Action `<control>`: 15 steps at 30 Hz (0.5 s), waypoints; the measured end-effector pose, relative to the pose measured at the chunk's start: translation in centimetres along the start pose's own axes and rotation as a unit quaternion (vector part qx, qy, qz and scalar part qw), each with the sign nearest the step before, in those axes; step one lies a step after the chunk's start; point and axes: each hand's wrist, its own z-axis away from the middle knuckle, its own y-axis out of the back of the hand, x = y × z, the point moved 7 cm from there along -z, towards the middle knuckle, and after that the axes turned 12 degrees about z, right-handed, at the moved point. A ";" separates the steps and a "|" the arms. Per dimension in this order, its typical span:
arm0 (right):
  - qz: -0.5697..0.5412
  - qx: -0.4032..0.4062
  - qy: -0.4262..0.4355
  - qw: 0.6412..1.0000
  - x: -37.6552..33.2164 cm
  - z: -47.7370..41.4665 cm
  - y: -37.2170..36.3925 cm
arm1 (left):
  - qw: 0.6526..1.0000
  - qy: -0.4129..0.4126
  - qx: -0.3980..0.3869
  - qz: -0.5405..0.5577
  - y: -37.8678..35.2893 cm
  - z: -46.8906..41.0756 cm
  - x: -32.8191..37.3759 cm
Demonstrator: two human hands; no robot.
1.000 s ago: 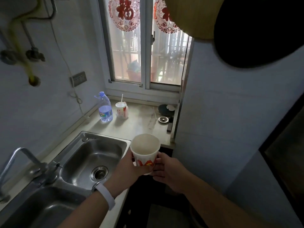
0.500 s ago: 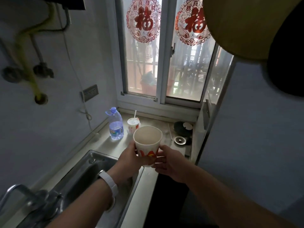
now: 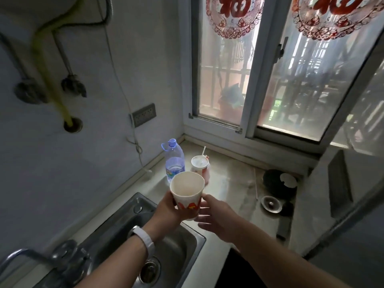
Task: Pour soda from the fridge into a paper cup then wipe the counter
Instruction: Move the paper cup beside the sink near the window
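counter [image 3: 232,183] under the window [image 3: 268,65] bears sink [image 3: 184,246], bottle [image 3: 174,161] and strainer [image 3: 271,204]. left hand [image 3: 166,213] grips the cup [image 3: 187,194] over the sink's edge; right hand [image 3: 220,219], cupping it before, now spreads loose beside it.

A pale stone counter [image 3: 230,181] runs to the window corner, with a steel sink [image 3: 200,239] set into its near part. Just beyond the sink's far edge, close to the wall, stands a clear water bottle [image 3: 175,163] with a blue cap and carry loop. A lidded takeaway cup [image 3: 199,163] with a straw stands upright just beside the bottle. Well to the right of the sink lie a thin white stick [image 3: 256,185] and a round metal sink strainer [image 3: 271,203]. Farther from the sink sits a dark round object [image 3: 274,179] bearing a white piece (what it is cannot be told)
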 end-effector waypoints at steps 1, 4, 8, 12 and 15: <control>0.004 -0.006 -0.005 1.000 -0.3 -1.4 0.3 | 1.000 0.004 0.011 -0.001 0.0 -1.0 -0.7; 0.027 -0.017 -0.020 0.999 -1.2 -5.0 1.1 | 0.999 0.013 0.043 -0.007 0.2 -4.0 -2.7; 0.028 -0.043 -0.035 0.998 -2.1 -9.1 1.4 | 0.996 0.029 0.083 0.001 0.7 -7.1 -4.4; 0.030 -0.050 -0.037 0.998 -2.8 -12.1 1.5 | 0.994 0.037 0.098 -0.008 1.2 -9.8 -5.9; 0.042 -0.058 -0.042 0.997 -2.9 -14.2 1.5 | 0.993 0.043 0.109 -0.012 1.6 -11.2 -7.1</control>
